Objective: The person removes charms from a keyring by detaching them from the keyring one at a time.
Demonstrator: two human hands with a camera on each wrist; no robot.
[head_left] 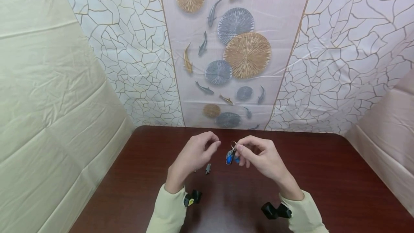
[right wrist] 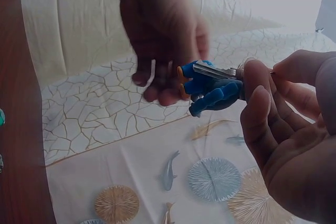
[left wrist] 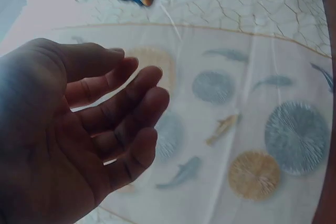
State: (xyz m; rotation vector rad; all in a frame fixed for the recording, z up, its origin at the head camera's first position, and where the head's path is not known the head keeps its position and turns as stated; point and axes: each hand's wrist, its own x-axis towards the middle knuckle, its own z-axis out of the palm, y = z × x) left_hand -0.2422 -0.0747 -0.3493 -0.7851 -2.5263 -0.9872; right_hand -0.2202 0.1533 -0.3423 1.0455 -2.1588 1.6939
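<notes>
Our forearms [head_left: 168, 211] slant inward above the worktop [head_left: 323, 168], toward its far edge. We hold our left hand [head_left: 195, 154] with its fingers [left wrist: 144, 106] loosely bent and its thumb [left wrist: 94, 60] near the forefinger. Opposite, our right hand [head_left: 266, 159] pinches between thumb and forefinger, the other fingers bent; a gap separates our hands, and both wrists [head_left: 175, 179] angle inward.

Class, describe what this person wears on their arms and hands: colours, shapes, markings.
The left sleeve and right sleeve are pale yellow-green. Each has a black device at its end, the left one bearing a yellow patch. The left hand and right hand wear no gloves.
</notes>
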